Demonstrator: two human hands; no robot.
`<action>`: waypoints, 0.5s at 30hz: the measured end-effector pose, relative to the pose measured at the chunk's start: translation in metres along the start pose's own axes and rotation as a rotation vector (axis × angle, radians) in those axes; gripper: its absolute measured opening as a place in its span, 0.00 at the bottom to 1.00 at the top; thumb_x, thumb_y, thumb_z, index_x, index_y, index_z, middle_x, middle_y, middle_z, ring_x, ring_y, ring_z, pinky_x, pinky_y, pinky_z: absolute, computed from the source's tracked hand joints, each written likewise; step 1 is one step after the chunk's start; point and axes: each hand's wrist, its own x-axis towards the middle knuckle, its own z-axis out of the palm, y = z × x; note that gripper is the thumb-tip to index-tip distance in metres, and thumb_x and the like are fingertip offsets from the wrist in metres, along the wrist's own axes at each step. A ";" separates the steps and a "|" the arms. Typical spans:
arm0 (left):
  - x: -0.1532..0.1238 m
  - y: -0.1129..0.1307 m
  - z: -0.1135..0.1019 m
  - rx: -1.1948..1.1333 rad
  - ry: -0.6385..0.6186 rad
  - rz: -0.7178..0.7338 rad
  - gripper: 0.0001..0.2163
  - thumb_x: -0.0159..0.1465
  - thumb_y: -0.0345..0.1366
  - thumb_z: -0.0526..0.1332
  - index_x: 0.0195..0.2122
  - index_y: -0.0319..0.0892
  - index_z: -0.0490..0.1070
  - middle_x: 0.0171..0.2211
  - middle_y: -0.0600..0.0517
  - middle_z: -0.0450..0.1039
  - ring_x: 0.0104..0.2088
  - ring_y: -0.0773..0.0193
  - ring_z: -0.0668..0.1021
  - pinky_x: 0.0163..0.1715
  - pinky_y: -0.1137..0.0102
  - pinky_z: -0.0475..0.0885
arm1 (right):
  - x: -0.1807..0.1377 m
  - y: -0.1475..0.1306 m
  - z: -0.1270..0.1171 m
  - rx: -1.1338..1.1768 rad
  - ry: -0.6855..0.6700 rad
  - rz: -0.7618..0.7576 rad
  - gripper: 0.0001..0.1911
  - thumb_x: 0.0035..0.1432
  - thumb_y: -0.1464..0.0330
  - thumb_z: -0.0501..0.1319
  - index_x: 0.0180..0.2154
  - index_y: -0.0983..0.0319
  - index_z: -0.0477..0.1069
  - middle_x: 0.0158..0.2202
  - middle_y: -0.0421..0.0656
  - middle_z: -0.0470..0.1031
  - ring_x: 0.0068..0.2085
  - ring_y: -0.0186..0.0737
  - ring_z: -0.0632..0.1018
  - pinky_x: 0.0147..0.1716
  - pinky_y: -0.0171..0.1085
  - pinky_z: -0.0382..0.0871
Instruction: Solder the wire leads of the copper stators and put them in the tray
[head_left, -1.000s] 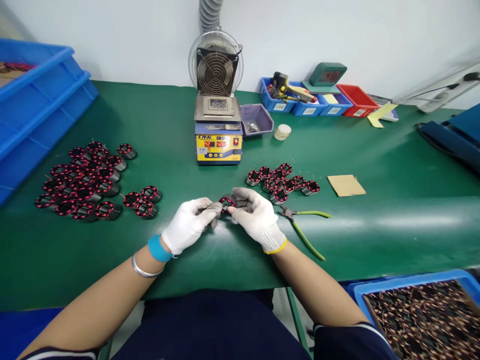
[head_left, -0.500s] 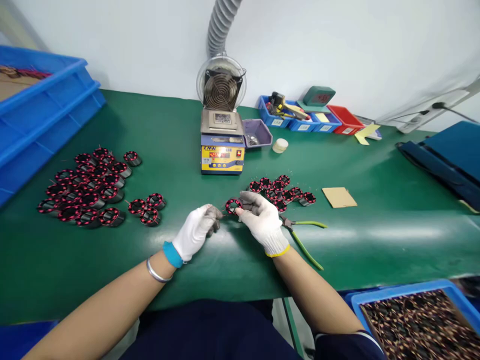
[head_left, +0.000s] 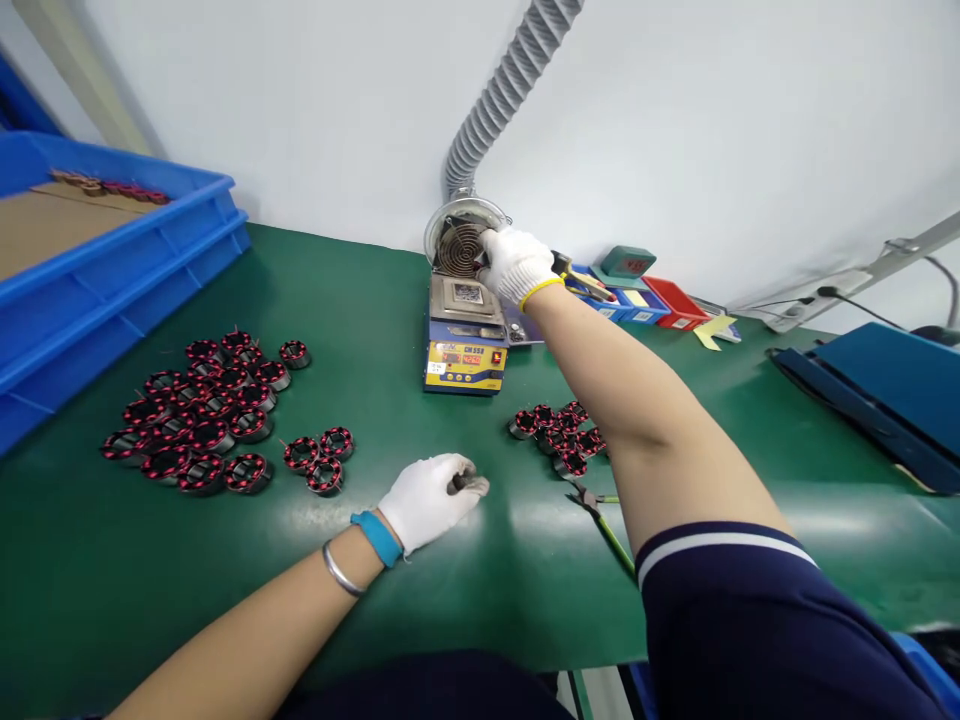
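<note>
My right hand (head_left: 517,262), in a white glove, reaches over the solder pot (head_left: 466,352) with its digital display. Its fingers are closed around a wound motor stator, mostly hidden by the glove; only a small dark and reddish bit shows at the fingertips. Behind the fingers stands a round fan grille (head_left: 456,248). My left hand (head_left: 435,500), gloved too with dark fingertips, rests low over the green table, its fingers curled in towards the thumb and nothing visible in them. Left of it sit a few stators (head_left: 325,476), and a cluster of stators (head_left: 556,438) lies to its right.
A larger group of stators (head_left: 214,437) covers the left of the table (head_left: 375,620), beside stacked blue crates (head_left: 142,285). Green-handled cutters (head_left: 611,540) lie under my right arm. A purple tray (head_left: 527,332), a red bin (head_left: 679,305) and a blue case (head_left: 885,395) stand further right.
My right hand has carried the stator from the table's front up and forward to the solder pot. My left hand stays low, no longer beside the stator. The view has shifted.
</note>
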 end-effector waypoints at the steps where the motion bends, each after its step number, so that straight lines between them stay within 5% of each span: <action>1: 0.000 0.001 -0.001 0.011 -0.009 -0.001 0.14 0.61 0.46 0.55 0.37 0.43 0.74 0.32 0.50 0.77 0.31 0.61 0.76 0.32 0.69 0.68 | 0.008 -0.004 0.003 -0.022 -0.019 -0.027 0.22 0.50 0.68 0.63 0.49 0.63 0.69 0.48 0.55 0.69 0.48 0.58 0.72 0.45 0.55 0.68; 15: 0.002 0.000 -0.004 0.016 -0.043 -0.011 0.14 0.61 0.47 0.54 0.37 0.45 0.74 0.34 0.50 0.77 0.34 0.58 0.77 0.33 0.68 0.70 | 0.033 -0.014 0.034 -0.130 -0.106 -0.120 0.23 0.47 0.75 0.64 0.48 0.64 0.70 0.49 0.57 0.69 0.50 0.63 0.71 0.44 0.61 0.66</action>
